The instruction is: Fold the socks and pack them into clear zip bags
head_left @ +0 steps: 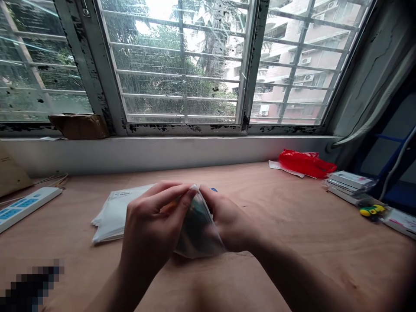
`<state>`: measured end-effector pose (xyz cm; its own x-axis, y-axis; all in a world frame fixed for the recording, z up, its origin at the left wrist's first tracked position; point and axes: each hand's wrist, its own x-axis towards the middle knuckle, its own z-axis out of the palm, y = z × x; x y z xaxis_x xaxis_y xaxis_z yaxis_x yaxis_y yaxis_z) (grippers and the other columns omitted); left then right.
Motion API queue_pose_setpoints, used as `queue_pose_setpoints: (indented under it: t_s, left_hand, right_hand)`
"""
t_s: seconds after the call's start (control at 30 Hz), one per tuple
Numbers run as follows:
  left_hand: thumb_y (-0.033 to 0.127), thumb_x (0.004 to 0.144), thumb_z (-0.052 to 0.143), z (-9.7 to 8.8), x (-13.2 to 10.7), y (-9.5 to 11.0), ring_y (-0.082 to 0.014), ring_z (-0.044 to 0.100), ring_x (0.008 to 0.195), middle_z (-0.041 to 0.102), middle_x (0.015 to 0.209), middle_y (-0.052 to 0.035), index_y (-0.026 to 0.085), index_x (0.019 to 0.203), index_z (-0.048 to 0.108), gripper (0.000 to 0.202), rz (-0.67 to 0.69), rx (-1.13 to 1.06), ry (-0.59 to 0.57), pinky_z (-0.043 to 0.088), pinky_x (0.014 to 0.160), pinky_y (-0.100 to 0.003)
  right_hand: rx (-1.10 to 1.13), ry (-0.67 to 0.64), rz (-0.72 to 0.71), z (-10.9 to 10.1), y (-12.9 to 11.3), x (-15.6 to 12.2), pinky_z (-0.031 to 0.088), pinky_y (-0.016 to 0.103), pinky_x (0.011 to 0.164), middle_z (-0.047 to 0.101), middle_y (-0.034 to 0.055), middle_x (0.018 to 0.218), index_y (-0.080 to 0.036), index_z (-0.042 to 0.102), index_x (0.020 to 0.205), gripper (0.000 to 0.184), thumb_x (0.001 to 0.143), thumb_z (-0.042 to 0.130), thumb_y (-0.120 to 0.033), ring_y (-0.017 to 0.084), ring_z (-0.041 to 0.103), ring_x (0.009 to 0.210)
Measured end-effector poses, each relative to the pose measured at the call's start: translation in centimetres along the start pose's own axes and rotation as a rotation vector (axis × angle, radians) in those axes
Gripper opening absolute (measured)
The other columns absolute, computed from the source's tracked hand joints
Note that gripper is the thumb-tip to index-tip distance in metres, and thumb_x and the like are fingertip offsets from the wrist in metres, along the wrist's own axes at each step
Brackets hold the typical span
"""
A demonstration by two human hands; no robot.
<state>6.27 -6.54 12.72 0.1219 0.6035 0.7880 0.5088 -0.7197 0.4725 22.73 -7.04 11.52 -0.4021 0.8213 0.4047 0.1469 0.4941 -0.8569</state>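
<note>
Both hands meet over the middle of the wooden table, holding a small clear plastic bag with dark, greenish contents I cannot make out. My left hand pinches the bag's top edge from the left, fingers closed on it. From the right, my right hand grips the same edge. A stack of white plastic bags or envelopes lies flat on the table just behind my left hand.
A white power strip lies at the left edge. At the right are a red plastic bag, stacked small boxes and a yellow-green object. A cardboard box sits on the windowsill under the barred window.
</note>
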Motion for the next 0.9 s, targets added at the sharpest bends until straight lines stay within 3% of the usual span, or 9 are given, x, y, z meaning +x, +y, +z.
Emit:
queue_pose_setpoints:
  t_s: [0.07,0.17,0.3,0.47,0.67,0.77,0.9]
  left_hand:
    - [0.031,0.087,0.067,0.1,0.1,-0.1,-0.0158,0.068,0.081,0.074,0.091,0.0009,0.027,0.093,0.078,0.014,-0.019,-0.020,-0.003,0.054,0.073,-0.022]
    - [0.031,0.087,0.067,0.1,0.2,0.0,-0.0152,0.068,0.079,0.073,0.088,0.0006,0.025,0.089,0.078,0.013,-0.047,-0.034,0.023,0.053,0.069,-0.022]
    - [0.031,0.087,0.066,0.1,0.1,0.2,-0.0151,0.068,0.077,0.073,0.086,0.0004,0.024,0.086,0.078,0.014,-0.046,-0.030,0.045,0.053,0.066,-0.021]
    - [0.033,0.087,0.066,0.1,0.1,0.2,-0.0167,0.069,0.078,0.074,0.087,-0.0002,0.024,0.087,0.078,0.015,-0.052,-0.015,0.037,0.055,0.071,-0.023]
    - [0.034,0.085,0.067,0.0,0.3,0.2,-0.0176,0.070,0.078,0.075,0.085,-0.0003,0.024,0.084,0.078,0.015,-0.076,-0.017,0.035,0.055,0.071,-0.024]
    - [0.038,0.081,0.070,-0.2,0.5,0.3,-0.0180,0.070,0.065,0.075,0.072,0.0007,0.023,0.081,0.078,0.017,-0.198,-0.075,0.018,0.055,0.059,-0.024]
    - [0.037,0.080,0.071,-0.7,0.9,0.3,-0.0165,0.068,0.057,0.075,0.067,0.0007,0.021,0.078,0.077,0.018,-0.302,-0.196,0.051,0.052,0.050,-0.021]
  right_hand:
    - [0.046,-0.013,0.018,-0.1,0.0,0.1,0.049,0.024,0.073,0.065,-0.0027,0.086,-0.022,0.064,0.111,0.046,0.067,0.078,-0.017,0.016,0.060,0.081]
    - [0.083,-0.087,0.126,-0.4,0.1,0.0,0.048,0.024,0.068,0.061,-0.0020,0.076,-0.018,0.069,0.089,0.021,0.070,0.077,-0.023,0.016,0.059,0.074]
    - [0.072,-0.166,0.292,-0.7,0.5,-0.1,0.046,0.024,0.060,0.060,-0.0001,0.071,-0.016,0.069,0.078,0.019,0.072,0.076,-0.033,0.015,0.056,0.067]
    - [0.074,-0.291,0.145,-0.9,0.3,0.0,0.045,0.023,0.060,0.059,-0.0015,0.070,-0.016,0.068,0.078,0.014,0.075,0.072,-0.029,0.014,0.054,0.067]
    - [-0.119,-0.357,0.040,-1.3,-0.7,0.0,0.046,0.022,0.063,0.062,-0.0021,0.073,-0.019,0.072,0.092,0.015,0.079,0.064,-0.022,0.015,0.055,0.072]
    - [-0.133,-0.307,0.106,-2.1,-1.1,-0.1,0.046,0.023,0.062,0.065,-0.0005,0.076,-0.017,0.073,0.091,0.015,0.081,0.065,-0.026,0.016,0.058,0.072]
    - [-0.084,-0.049,0.130,-4.0,-1.8,-0.5,0.049,0.026,0.065,0.069,0.0045,0.082,-0.015,0.073,0.094,0.031,0.090,0.059,-0.042,0.017,0.062,0.075]
